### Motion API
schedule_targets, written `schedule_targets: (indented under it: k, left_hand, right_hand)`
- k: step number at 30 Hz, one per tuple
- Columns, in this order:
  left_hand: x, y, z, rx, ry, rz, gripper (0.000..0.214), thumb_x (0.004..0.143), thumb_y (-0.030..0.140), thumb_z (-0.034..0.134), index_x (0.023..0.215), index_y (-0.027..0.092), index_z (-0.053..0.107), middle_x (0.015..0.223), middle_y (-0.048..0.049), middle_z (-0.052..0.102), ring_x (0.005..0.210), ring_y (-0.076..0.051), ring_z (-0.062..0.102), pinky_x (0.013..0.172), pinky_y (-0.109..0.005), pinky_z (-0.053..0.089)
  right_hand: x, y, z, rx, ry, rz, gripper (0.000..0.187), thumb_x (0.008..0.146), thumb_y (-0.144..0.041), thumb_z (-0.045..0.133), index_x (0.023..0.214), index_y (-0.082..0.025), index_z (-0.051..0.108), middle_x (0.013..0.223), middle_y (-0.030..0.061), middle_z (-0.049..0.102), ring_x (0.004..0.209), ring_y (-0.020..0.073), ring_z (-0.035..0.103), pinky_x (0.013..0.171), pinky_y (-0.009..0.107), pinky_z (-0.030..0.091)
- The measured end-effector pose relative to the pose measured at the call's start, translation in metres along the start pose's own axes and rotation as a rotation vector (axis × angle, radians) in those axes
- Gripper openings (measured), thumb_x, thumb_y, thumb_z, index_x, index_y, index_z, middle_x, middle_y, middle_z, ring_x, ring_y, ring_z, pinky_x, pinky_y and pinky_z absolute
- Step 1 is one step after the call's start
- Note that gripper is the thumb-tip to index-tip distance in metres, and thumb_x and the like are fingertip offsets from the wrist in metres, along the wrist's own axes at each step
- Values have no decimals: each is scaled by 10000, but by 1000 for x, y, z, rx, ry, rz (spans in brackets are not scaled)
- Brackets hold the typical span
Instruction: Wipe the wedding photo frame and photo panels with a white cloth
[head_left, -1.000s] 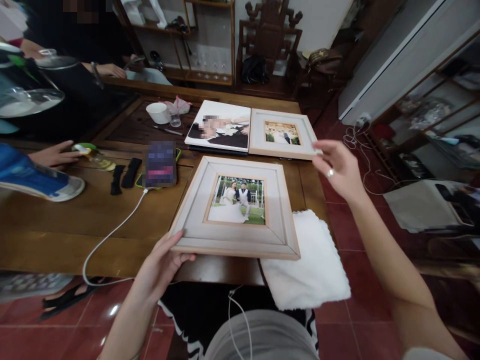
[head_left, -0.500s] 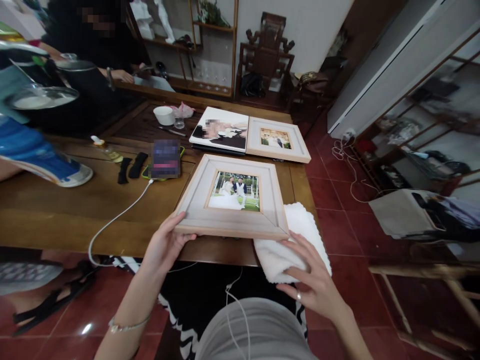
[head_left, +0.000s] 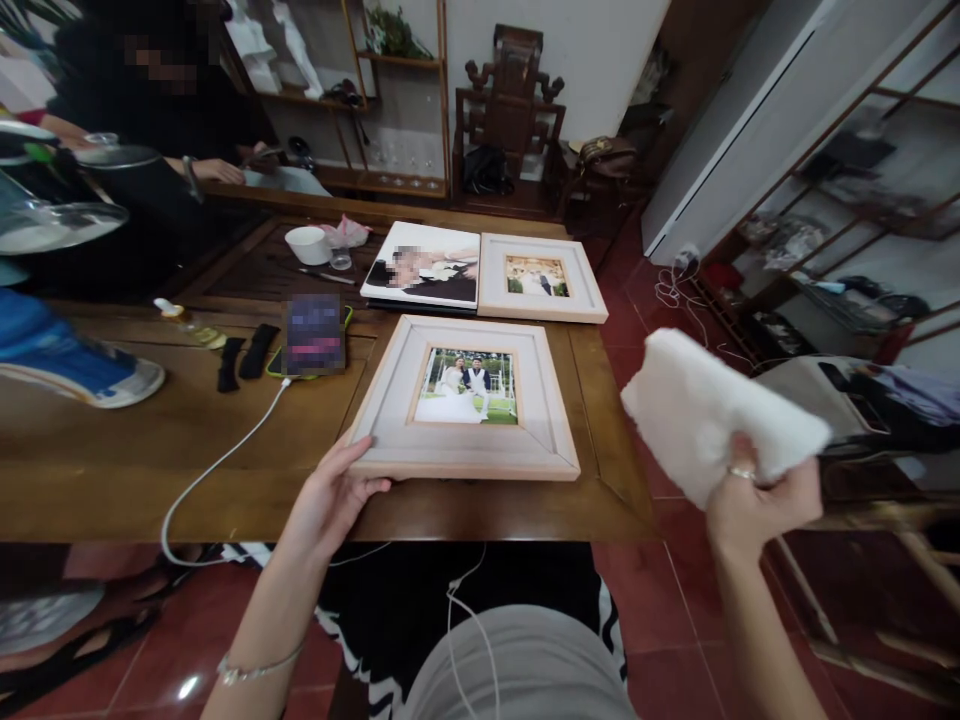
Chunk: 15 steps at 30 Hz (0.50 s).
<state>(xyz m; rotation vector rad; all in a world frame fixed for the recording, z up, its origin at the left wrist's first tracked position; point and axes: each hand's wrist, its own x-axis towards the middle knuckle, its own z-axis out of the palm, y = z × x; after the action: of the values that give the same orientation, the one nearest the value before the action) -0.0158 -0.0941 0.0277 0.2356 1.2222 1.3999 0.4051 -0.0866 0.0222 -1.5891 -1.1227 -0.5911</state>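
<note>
A light wooden picture frame [head_left: 544, 400] with a photo of two people lies face up near the table's front edge. My left hand [head_left: 334, 490] grips its lower left corner, thumb on top and fingers at the side. Out to the right, beyond the table edge, my right hand [head_left: 761, 510] is closed on a white towel [head_left: 697, 410] and holds it up in the air. Behind the frame lie a photo album [head_left: 442, 265] with a white cover and a second wooden picture frame [head_left: 589, 285], side by side.
On the table's left are a phone [head_left: 313, 335] with a white cable [head_left: 217, 460], black straps [head_left: 260, 350], a small bottle [head_left: 187, 322] and a blue packet [head_left: 67, 345]. A white bowl [head_left: 307, 245] stands farther back. Someone in black [head_left: 142, 120] sits across the table.
My right hand has taken hold of the towel and lifted it off the table, out to the right. My left hand stays on the frame's corner.
</note>
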Motion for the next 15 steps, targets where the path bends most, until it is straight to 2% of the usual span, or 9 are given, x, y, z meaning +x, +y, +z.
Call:
schedule_targets:
  k: [1,2,3,5,7,9,11,13,15]
  left_hand:
    - [1,-1,1,20,-33,-6,106,693,32,635,750,119,649,798,-39,655,552,-137,627,406,-213,576]
    - [1,-2,2,45,-71,-13,111,683,37,653,755,122,653,829,-41,662,570,-135,628,422,-214,583]
    - [2,-4,2,74,-110,-20,125,676,49,674,772,127,659,862,-42,667,595,-136,631,440,-217,590]
    - [4,-8,4,146,-188,-22,200,673,97,722,863,143,678,931,-43,672,663,-149,640,488,-234,606]
    - [6,-11,5,258,-268,-13,323,686,175,759,998,167,674,1013,-44,667,757,-170,648,565,-266,623]
    - [8,-11,6,444,-345,24,423,715,282,763,1106,173,645,1074,-57,658,834,-199,648,627,-302,624]
    - [9,-7,8,735,-388,114,472,761,410,713,1145,150,627,1047,-79,665,835,-231,650,622,-329,605]
    - [10,-1,12,1095,-365,263,491,815,508,621,1125,127,635,939,-92,681,788,-263,658,641,-372,582]
    - [12,3,18,1380,-284,456,485,861,510,545,1135,120,632,947,-117,684,858,-310,663,799,-457,547]
  right_hand:
    - [5,-2,4,16,86,-35,163,752,-290,675,856,-174,628,699,44,583,666,246,588,610,370,476]
    - [8,-6,8,34,113,-133,154,746,-252,677,871,-178,628,744,60,598,707,258,601,638,382,483]
    - [10,-11,13,51,68,-275,132,737,-198,666,863,-187,626,795,76,615,748,266,615,666,389,491]
    - [10,-24,25,106,-161,-565,157,715,-89,608,818,-207,617,925,102,640,848,276,633,729,401,508]
    - [7,-39,40,187,-430,-729,264,704,-19,539,854,-219,625,1068,112,633,994,289,617,829,428,508]
    - [3,-53,56,240,-628,-758,356,702,-2,514,961,-215,631,1136,128,610,1097,302,576,905,460,493]
    - [-2,-64,70,259,-779,-719,388,704,-15,519,1036,-187,624,1193,162,578,1158,319,543,934,478,491]
    - [-6,-69,79,273,-878,-673,405,696,-16,515,1063,-152,617,1312,204,512,1259,343,479,980,498,472]
    - [-9,-70,83,278,-927,-637,489,669,19,471,1116,-130,599,1431,217,430,1380,352,352,1051,530,413]
